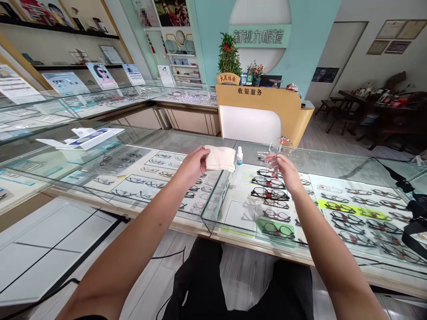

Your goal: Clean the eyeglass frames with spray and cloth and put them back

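Observation:
My left hand (195,163) pinches the left edge of a folded cream cloth (220,158) above the glass counter. Just right of the cloth, a small white spray bottle (239,156) with a blue-green label stands upright on the glass. My right hand (287,171) is closed, its fingertips on clear-framed eyeglasses (271,161) at the counter's far side. Another thin-framed pair of eyeglasses (283,141), with a bit of red, shows just behind those fingers; where the two pairs overlap, I cannot separate them clearly.
The glass display counter (213,200) holds many eyeglasses in rows under its top. A white open box (85,138) lies at the left. A black strap (395,178) and dark gear are at the right edge. A wooden cashier desk (260,100) stands beyond.

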A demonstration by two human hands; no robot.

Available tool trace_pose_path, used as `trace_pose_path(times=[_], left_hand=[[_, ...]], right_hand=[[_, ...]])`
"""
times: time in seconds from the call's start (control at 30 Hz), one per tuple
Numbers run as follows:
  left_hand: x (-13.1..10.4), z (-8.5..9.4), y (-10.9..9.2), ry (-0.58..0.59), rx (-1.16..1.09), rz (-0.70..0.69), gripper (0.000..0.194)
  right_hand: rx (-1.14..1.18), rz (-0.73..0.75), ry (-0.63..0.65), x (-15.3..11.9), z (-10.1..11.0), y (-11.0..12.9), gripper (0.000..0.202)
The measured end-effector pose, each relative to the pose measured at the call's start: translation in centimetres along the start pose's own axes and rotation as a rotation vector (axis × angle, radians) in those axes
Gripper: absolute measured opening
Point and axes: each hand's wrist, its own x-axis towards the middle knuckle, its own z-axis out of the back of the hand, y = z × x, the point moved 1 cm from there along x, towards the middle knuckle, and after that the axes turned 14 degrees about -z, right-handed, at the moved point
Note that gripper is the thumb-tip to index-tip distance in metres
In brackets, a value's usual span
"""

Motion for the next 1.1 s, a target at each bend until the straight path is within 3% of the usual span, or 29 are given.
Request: trace_pose_path(times=[0.13, 0.3, 0.43, 0.57, 0.7, 0.9, 1.1], left_hand=[[1.8, -5.9, 0.0, 0.115, -0.202, 0.017, 0.032], [4.3, -12.5, 3.8, 0.159, -0.315, 0.063, 0.034], [4.4, -15.5, 6.8, 0.154, -0.468, 0.167, 0.031], [3.2, -16.1, 8.4, 0.227, -0.564, 0.164, 0.037], [2.5, -15.8, 9.0, 0.203, -0.606, 0.14, 0.036], [2.5, -15.4, 8.5, 0.217, -0.587, 0.088, 0.03], [2.3, -15.3, 8.0, 0.313, -0.503, 0.005, 0.035]], right_hand=[[0.006, 0.008, 0.006, -0.2, 0.1, 0.7, 0.039], [-0.035, 0.041, -0.001, -0.4, 0.6, 1.7, 0.041], [-0.087, 0.036, -0.002, -0.4, 1.0, 2.1, 0.046], [-0.097, -0.004, 0.051, -0.2, 1.1, 1.9, 0.047], [-0.133, -0.039, 0.089, 0.0, 0.6, 1.5, 0.05], [-0.192, -0.036, 0.127, -0.1, -0.1, 1.5, 0.053], [-0.247, -0.041, 0.125, -0.1, -0.2, 1.2, 0.055]])
